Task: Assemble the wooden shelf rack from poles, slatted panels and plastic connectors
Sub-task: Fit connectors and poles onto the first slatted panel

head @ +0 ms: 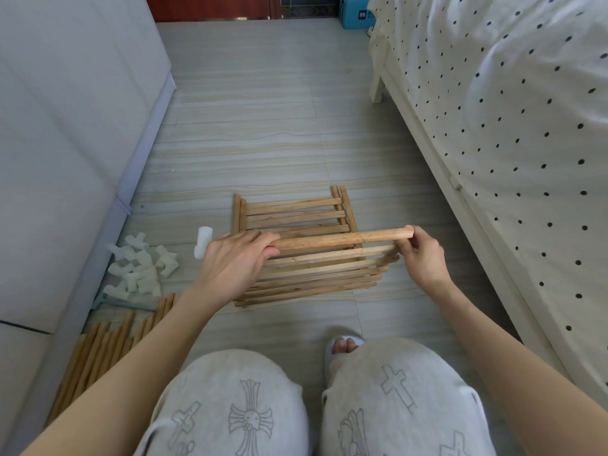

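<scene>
Early stage: one pole (342, 240) w/ white connector (202, 242) on its 9 o'clock end, L hand (235, 261) gripping it, R hand (422, 250) pinching the 3 o'clock end. Slatted panels (302, 251) stacked loose on floor; spare connectors (139, 266) and poles (105, 343) at 8 o'clock unused, so most is left.

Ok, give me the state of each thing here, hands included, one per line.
Pole: held level above the panels, connector on its left end.
Left hand: grips the pole.
Right hand: pinches the pole's right end.
Slatted panels: stacked flat on the floor.
Spare connectors: loose pile.
</scene>
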{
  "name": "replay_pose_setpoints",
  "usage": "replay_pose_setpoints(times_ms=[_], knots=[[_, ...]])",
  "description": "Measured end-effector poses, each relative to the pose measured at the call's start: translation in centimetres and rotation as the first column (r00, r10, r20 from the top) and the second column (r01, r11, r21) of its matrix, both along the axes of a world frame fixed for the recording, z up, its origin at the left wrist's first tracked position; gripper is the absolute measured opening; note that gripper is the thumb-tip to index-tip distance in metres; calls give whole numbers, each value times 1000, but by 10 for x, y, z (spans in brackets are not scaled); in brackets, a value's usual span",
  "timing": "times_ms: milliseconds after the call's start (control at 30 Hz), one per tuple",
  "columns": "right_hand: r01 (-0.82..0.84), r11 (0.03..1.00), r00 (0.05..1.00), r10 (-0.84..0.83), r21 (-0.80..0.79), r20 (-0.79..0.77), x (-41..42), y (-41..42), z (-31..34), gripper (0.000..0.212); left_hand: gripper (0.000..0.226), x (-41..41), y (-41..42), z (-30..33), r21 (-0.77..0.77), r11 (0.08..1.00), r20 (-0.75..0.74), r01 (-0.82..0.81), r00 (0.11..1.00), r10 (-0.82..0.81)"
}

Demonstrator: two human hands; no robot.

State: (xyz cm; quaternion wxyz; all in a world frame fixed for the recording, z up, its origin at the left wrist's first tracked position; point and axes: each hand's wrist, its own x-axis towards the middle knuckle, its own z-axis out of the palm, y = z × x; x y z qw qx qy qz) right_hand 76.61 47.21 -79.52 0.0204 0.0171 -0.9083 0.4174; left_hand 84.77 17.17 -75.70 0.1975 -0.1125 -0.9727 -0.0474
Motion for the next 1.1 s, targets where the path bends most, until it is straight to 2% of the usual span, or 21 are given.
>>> replay_pose_setpoints(times_ms=[267, 533, 733, 833, 900, 967, 1033, 1100], knots=[[8, 998, 1000, -6, -69, 24, 2, 1, 0, 17, 15, 0, 2, 0, -9, 1000, 3, -15, 1000, 15], [38, 998, 998, -36, -51, 42, 1, -2, 3, 14, 18, 2, 6, 0, -5, 999, 45, -48, 998, 48], [78, 984, 981, -104, 160, 164, 18, -16, 6, 33, 18, 7, 9, 2, 30, 998, 33, -63, 998, 62], [90, 924, 985, -137, 371, 104, 37, -26, 13, 38, 26, 3, 8, 1, 113, 987, 75, -113, 992, 105], [54, 866, 997, -70, 497, 13, 44, -35, 20, 37, 29, 3, 6, 1, 152, 978, 98, -141, 987, 127], [-78, 846, 990, 128, 527, -58, 47, -46, 25, 32, 26, 6, 4, 1, 125, 980, 75, -152, 987, 144], [-279, 792, 908, 401, 543, -118, 51, -60, 28, 26, 21, 14, 1, 4, 105, 981, 21, -161, 987, 159], [-397, 704, 792, 587, 588, -167, 52, -75, 28, 29, 20, 21, -4, 5, 112, 980, -37, -166, 985, 171]])
